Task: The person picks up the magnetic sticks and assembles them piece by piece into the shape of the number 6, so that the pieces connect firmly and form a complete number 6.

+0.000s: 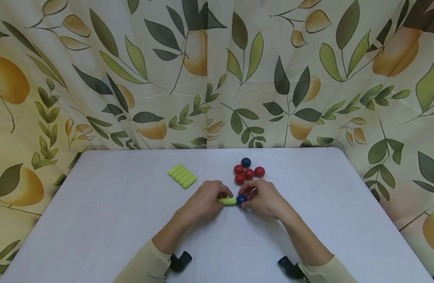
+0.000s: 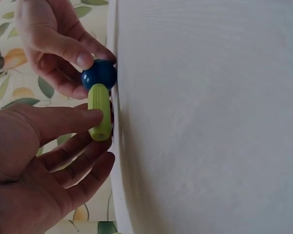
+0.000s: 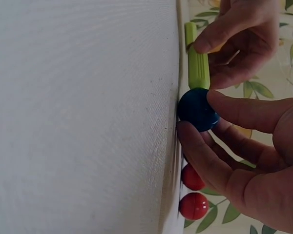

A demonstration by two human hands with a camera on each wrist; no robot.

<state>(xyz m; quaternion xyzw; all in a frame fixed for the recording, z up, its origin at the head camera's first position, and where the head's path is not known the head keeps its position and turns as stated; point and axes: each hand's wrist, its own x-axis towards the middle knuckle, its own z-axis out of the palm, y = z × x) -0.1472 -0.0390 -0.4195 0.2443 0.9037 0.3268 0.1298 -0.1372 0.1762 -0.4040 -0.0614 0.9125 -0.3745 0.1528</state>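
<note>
Green stick (image 1: pixel 228 201) pinched in L hand (image 1: pixel 205 199), w/ end touching blue ball (image 1: pixel 241 199) held by R hand (image 1: pixel 265 198).

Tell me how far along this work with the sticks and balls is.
Done: one green stick and a blue ball meet end-on; whether they're joined, I can't tell. In hand: the left hand pinches that stick, the right hand that ball. Probably remaining: the row of green sticks, four red balls and another blue ball, lying apart.
</note>
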